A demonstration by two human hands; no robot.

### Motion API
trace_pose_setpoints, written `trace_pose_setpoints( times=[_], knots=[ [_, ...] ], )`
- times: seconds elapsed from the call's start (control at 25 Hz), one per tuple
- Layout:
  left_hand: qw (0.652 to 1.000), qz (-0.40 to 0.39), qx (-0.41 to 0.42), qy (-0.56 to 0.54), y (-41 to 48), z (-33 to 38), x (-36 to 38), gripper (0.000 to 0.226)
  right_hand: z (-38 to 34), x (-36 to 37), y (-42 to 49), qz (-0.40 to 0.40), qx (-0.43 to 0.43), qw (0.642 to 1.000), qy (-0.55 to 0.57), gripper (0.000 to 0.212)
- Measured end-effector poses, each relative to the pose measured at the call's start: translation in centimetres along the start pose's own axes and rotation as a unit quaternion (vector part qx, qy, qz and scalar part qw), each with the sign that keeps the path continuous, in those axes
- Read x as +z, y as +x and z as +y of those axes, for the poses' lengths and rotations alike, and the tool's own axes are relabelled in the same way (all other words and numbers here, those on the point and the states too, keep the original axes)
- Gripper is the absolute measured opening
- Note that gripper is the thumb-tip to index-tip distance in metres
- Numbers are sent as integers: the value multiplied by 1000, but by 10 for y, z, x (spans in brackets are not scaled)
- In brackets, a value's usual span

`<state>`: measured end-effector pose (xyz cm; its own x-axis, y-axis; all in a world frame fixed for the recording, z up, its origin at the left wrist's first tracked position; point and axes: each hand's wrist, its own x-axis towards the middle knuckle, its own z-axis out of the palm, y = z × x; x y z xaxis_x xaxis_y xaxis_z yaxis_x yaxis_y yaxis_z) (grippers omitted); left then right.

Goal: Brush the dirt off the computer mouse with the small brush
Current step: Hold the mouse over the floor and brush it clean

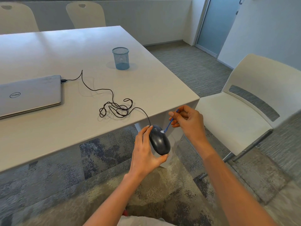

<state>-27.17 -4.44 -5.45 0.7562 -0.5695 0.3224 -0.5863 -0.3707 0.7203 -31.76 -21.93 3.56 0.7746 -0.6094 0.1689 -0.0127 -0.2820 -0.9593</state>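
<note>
Pale bench (48,51) carrying a closed silver laptop (29,95) at its left edge and an upright blue mesh cup (120,58) near its right edge. White chair (241,108) beside the bench's near right corner; two more chairs (86,15) behind its far edge. Patterned carpet (65,185) below.

Large white counter (48,51) with a smooth top, its corner pointing toward the camera. Two pale chairs (86,15) stand behind its far edge against a white wall (146,18); a third pale chair (241,103) stands at the right side. Floor (187,62) is grey striped carpet, mottled grey and beige nearer the camera. Frosted glass door (216,25) at the far right corner. Lighting even and soft
</note>
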Motion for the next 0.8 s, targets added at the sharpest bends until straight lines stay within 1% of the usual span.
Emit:
trace_pose_setpoints(
  times=[0.08, 0.16, 0.2, 0.32, 0.4, 0.56, 0.68, 0.8],
  knots=[
    [1000, -1, -5, 2, -1, -3, 0, 107, 1, -8, -1, -35, 30, 997, -58, 17],
    [1000, -4, -5, 4, -1, -6, 0, 107, 0, -15, -1, -33, 52, 994, -93, 19],
    [1000, -5, -5, 4, -1, -6, 0, 107, -2, -16, 0, -17, 47, 995, -82, 20],
    [1000, -4, 4, 1, 1, -3, 0, 105, -11, -5, 8, 38, 17, 999, 28, 17],
    [1000, -6, 8, -3, 2, 0, 1, 104, -12, 9, 11, 67, 6, 995, 67, 17],
    [1000, 2, 6, -11, 4, 2, 0, 105, -3, 22, 1, 76, -5, 997, 35, 20],
    [1000, 15, 9, -17, 6, 1, -1, 106, 3, 12, -18, 83, -9, 996, 38, 17],
    [1000, 15, 10, -19, 7, 0, 2, 106, 7, 2, -39, 89, 6, 995, 39, 16]
  ],
)
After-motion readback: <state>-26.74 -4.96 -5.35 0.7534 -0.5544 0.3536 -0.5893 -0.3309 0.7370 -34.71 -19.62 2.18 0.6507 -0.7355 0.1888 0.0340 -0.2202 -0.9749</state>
